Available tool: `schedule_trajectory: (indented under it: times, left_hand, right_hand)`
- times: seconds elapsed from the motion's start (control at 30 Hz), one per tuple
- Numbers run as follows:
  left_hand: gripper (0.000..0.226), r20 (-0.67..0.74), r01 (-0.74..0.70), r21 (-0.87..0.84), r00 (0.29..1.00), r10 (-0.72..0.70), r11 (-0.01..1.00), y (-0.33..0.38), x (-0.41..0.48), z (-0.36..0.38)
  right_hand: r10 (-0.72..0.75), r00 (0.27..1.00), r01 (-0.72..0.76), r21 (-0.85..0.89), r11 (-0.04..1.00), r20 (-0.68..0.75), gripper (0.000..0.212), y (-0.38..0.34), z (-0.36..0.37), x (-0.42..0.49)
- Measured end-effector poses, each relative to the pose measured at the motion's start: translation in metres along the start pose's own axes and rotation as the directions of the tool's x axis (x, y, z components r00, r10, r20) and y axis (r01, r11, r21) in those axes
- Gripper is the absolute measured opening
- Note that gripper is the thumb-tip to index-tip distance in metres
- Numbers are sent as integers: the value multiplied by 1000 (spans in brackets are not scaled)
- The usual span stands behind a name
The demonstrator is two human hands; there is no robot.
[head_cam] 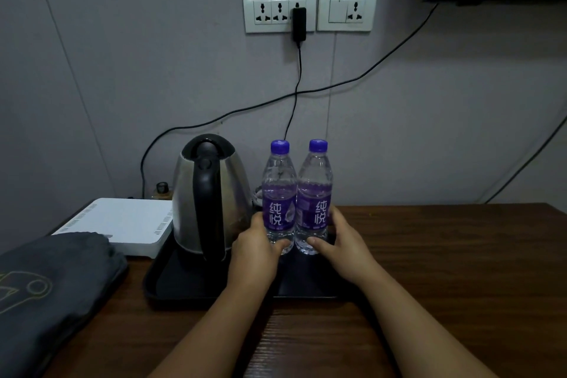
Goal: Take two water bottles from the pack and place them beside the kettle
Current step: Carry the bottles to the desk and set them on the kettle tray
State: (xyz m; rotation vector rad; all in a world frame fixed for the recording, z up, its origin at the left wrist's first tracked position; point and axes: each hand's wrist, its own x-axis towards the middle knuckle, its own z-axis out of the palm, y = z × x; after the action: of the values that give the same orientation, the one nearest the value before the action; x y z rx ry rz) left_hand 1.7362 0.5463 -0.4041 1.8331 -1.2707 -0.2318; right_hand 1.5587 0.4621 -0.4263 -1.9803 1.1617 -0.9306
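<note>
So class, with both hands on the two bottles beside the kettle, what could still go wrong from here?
1. The left bottle and right bottle stand touching on the black tray; a jerky release by the left hand or right hand might topple both.
2. The left hand sits close to the kettle and could nudge it when withdrawing.

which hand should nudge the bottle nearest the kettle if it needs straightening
Left. The left hand already wraps the left bottle, which stands next to the kettle on the tray. The right hand holds the right bottle, farther from the kettle.
</note>
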Motion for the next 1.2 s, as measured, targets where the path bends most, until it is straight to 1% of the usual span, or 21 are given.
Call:
schedule_trajectory:
  times: [0.07,0.17,0.23,0.57,0.93,1.2]
  left_hand:
    - [59,-6,11,7,1000,-11,1000,2,1,0]
    - [60,-10,14,31,1000,-14,999,5,1,0]
    - [59,-15,13,49,1000,-12,999,6,1,0]
    - [53,-12,-12,63,1000,13,998,7,-3,-3]
    - [53,-7,-35,54,999,36,998,7,-4,-3]
    - [48,3,-28,35,1000,27,999,6,-4,-3]
  right_hand:
    - [11,1000,-11,14,1000,-13,78,1,1,-1]
    - [39,997,-37,29,999,-59,91,3,3,-1]
    - [39,996,-37,24,999,-82,94,2,4,-1]
    - [23,994,-21,22,1000,-104,94,0,6,-1]
    - [19,996,-17,27,999,-86,89,-1,4,-2]
    - [-2,997,3,16,1000,-83,83,-3,5,-2]
